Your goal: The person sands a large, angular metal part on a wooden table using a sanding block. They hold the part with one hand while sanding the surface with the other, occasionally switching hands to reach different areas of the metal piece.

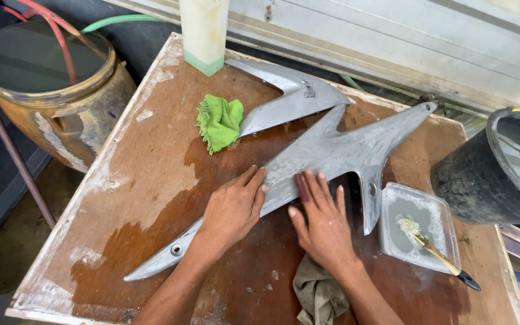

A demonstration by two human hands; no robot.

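Observation:
A long grey angular panel [332, 147], shaped like a branching arrow, lies flat across a wet brown wooden table [151, 180]. My left hand [233, 207] rests palm down on the panel's lower narrow arm, fingers together and pointing up right. My right hand [320, 219] presses flat beside it, fingertips on the panel's edge, possibly with a small dark piece under the fingers. A second grey panel piece [287, 96] lies behind the first.
A green cloth [219, 122] lies near the table's back. A grey rag [317, 295] hangs at the front edge. At right, a clear tray [419, 225] holds cloudy liquid and a brush [437, 253]. Black bucket [498, 168] at right, brown drum [49, 90] at left, plastic container [204, 33] at back.

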